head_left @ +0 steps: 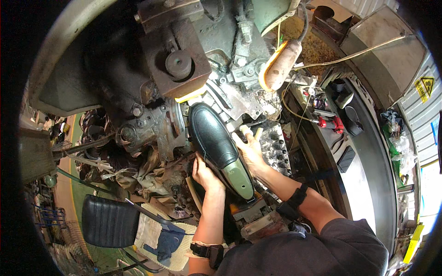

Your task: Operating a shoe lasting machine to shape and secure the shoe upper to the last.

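Observation:
A black leather shoe upper (212,133) sits on a green shoe last (239,179), toe pointing away from me into a metal shoe machine (172,64). My left hand (208,175) grips the left side of the shoe near its middle, its fingers partly hidden beneath. On the other side my right hand (251,154) bears against the shoe with its thumb along the edge. Pale yellow coverings show on some of its fingertips. The toe lies close to the machine's metal plates, and whether they touch it I cannot tell.
An orange-and-white lamp (280,66) hangs above my right hand. To the right, a curved bench holds a dark phone (345,159), a red-handled tool (337,124) and black shoes (353,120). A black-backed chair (110,221) with cloth on its seat stands at lower left.

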Action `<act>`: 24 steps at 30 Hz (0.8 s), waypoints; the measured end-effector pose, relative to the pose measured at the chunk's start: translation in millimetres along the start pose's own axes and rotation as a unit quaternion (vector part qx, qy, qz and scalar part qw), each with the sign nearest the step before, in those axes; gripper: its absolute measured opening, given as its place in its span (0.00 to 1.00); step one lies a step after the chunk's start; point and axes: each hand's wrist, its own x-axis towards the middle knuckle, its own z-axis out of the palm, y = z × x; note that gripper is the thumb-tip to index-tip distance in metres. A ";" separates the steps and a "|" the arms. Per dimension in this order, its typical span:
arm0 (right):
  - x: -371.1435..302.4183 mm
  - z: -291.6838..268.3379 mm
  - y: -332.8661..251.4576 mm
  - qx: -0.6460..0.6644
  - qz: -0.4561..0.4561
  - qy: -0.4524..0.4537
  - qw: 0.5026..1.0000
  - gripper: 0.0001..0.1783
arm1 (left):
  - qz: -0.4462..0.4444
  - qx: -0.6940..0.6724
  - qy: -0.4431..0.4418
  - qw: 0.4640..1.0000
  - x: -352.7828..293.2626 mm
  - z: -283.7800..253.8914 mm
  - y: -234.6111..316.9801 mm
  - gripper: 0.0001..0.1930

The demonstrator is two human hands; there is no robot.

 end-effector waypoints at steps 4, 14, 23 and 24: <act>-8.4 6.4 -13.8 -0.040 0.002 0.006 0.999 0.45 | -0.020 0.027 0.027 0.999 -2.6 5.8 7.4 0.18; 14.2 -201.4 -50.1 -0.285 0.070 0.011 0.956 0.51 | 0.129 0.597 -0.145 0.779 -2.4 -121.0 -27.8 0.09; 20.2 -204.3 -21.0 -0.261 0.307 0.070 0.913 0.60 | -0.138 0.430 -0.256 0.855 7.1 -194.0 -73.3 0.15; 12.7 -198.9 -17.0 -0.234 0.196 0.027 0.952 0.58 | -0.141 0.424 -0.266 0.854 12.1 -222.0 -65.6 0.16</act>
